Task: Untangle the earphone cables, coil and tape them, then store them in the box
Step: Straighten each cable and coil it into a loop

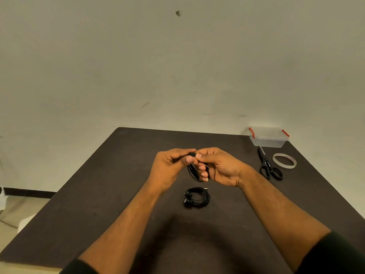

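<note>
Above the dark tabletop [118, 184], left hand [169, 167] and right hand [221, 167] pinch one black looped earphone cable [192, 171]; a second black coil [197, 197] lies untaped below, clear red-latched plastic box [268, 137] shut far right.

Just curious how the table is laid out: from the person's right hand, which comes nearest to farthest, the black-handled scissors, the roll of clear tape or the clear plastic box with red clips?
From the right hand:
1. Black-handled scissors, just to its right.
2. Roll of clear tape, farther right, beyond the scissors.
3. Clear plastic box with red clips, at the table's far right corner.
</note>
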